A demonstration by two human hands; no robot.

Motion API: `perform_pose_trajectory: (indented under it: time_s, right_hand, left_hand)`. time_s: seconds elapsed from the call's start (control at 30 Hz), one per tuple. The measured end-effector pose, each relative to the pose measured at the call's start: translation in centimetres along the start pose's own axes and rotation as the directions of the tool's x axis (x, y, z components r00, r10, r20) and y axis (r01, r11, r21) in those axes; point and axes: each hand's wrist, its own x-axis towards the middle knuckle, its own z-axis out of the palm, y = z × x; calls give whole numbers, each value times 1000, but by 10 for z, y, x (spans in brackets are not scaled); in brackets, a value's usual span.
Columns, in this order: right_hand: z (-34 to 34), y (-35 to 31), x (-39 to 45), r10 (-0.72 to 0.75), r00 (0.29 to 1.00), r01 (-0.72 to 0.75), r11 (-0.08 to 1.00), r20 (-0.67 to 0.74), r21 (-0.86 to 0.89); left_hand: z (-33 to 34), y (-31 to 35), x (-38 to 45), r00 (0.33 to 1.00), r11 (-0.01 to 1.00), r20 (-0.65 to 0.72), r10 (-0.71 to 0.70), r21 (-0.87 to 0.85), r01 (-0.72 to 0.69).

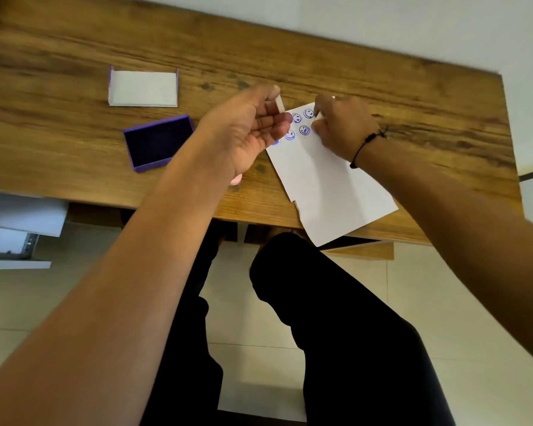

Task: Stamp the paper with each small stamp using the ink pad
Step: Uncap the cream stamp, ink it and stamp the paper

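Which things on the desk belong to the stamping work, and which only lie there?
Belong: paper with smiley prints, open ink pad, small stamp in left hand, right hand.
Only lying: pad lid, pink object.

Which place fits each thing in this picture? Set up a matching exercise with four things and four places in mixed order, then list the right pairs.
Things:
1. ink pad
2. open white lid
3. paper
4. smiley prints

Places:
A. hanging over the table's near edge
B. on the paper's far end, between both hands
C. farthest left on the table
D. just beside the left hand's wrist

Pairs: 1-D, 2-C, 3-A, 4-B
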Motion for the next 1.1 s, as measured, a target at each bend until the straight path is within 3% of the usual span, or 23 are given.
perform_pose_trajectory:
  time_s: [0.23, 0.53, 0.93, 1.03, 1.1]
  right_hand:
    - [-3, -1, 11, -86, 985, 113, 977, 152, -180]
    - [2, 5, 11, -150, 979, 175, 967, 140, -186]
    - [-3, 0, 11, -67, 976, 109, 974, 208, -199]
    - [-10, -2, 12, -30, 968, 65, 989, 251, -133]
    - [-19, 3, 10, 16, 977, -16, 1000, 214, 0]
  left_hand:
    - [1, 0, 1, 1000, 999, 26, 1, -32, -1]
    - [4, -5, 2, 998, 1000, 53, -16, -24, 17]
    - [4, -4, 0, 999, 1000, 23, -25, 9, 25]
    - [1, -4, 2, 1000, 1000, -2, -9, 17, 9]
    - [-3, -3, 2, 1000, 1000, -3, 13, 7, -13]
